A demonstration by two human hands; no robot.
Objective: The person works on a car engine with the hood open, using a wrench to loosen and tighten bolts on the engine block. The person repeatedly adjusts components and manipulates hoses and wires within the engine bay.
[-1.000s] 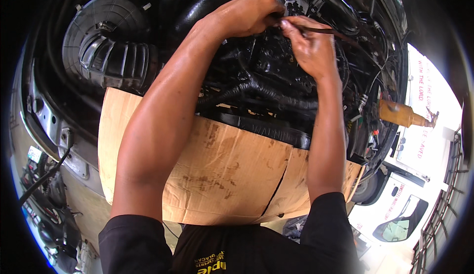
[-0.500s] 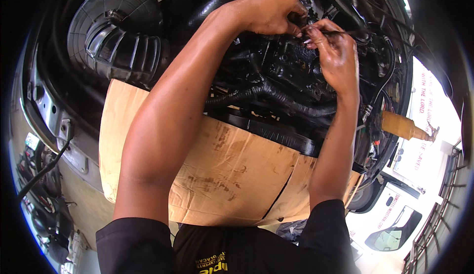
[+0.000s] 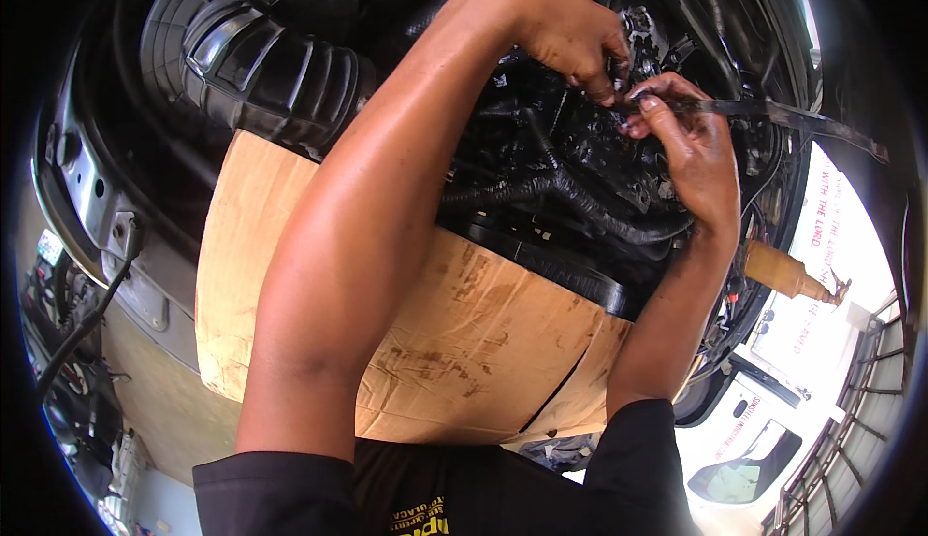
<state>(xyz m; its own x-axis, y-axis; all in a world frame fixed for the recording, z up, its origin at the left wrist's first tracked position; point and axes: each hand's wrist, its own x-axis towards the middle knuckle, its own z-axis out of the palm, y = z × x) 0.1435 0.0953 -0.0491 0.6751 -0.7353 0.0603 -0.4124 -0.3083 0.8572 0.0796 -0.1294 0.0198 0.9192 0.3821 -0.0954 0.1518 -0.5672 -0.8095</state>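
Note:
I lean over an open car engine bay (image 3: 570,178) full of black parts and hoses. My left hand (image 3: 570,38) reaches deep in, fingers curled down onto a small black part near the top of the engine. My right hand (image 3: 691,149) pinches a long thin flat metal strip (image 3: 773,115) that runs off to the right, its near end meeting my left fingertips. What lies under the fingers is hidden.
A sheet of brown cardboard (image 3: 464,343) covers the front edge of the bay under my arms. A ribbed black air intake hose (image 3: 280,72) sits at the upper left. An orange-brown funnel-like part (image 3: 788,275) sticks out at right. White vehicles (image 3: 764,439) stand below right.
The view has shifted so both hands sit lower and further right in the picture. They stay together at the same spot on the engine, the right hand still pinching the strip.

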